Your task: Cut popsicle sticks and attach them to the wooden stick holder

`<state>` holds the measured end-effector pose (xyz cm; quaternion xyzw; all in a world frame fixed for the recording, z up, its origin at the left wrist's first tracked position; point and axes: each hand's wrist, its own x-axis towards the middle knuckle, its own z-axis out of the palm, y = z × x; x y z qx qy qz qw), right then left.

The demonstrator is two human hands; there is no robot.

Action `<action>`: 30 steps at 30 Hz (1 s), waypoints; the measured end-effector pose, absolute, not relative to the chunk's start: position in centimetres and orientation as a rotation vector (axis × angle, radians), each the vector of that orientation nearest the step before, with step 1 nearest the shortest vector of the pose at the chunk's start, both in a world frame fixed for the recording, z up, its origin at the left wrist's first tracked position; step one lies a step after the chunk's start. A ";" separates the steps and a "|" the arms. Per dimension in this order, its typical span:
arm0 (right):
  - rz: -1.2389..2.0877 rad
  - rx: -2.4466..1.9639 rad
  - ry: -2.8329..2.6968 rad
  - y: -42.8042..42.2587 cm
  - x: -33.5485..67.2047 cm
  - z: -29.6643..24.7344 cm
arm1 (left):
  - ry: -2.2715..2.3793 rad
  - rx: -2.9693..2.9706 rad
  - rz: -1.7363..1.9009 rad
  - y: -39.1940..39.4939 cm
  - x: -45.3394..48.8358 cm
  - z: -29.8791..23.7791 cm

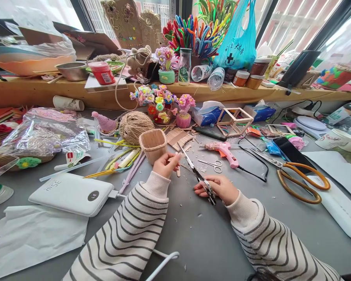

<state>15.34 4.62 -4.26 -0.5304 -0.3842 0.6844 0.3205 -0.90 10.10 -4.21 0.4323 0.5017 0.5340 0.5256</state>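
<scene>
My right hand (218, 188) is closed round the dark handles of a pair of scissors (190, 162), whose blades point away and to the left. Close to the blades, my left hand (166, 166) is pinched; whatever lies between its fingertips is too small to make out. A short wooden stick end (178, 171) shows just below those fingers. Right behind the left hand stands a small wooden-stick cup (153, 144). Flat craft sticks (178, 138) lie beyond the blades. To the right are small white-handled scissors (213, 165) and a pink glue gun (224, 151).
Large brown-handled scissors (304, 179) and a phone (292, 154) lie at right. On the left are a white power bank (73, 193) and crumpled paper (38, 238). A twine ball (136, 127), a wooden stick frame (234, 121) and a cluttered ledge (105, 93) stand behind. Scraps dot the table.
</scene>
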 end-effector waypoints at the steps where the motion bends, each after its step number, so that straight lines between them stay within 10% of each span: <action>1: 1.784 -1.383 -0.971 4.5 15.4 -4.3 | 1.176 1.033 1.297 10.3 -0.7 -4.2; 30: 1.699 -1.110 -1.185 3.0 15.7 -4.3 | 0.970 1.083 1.359 11.1 -0.9 -4.2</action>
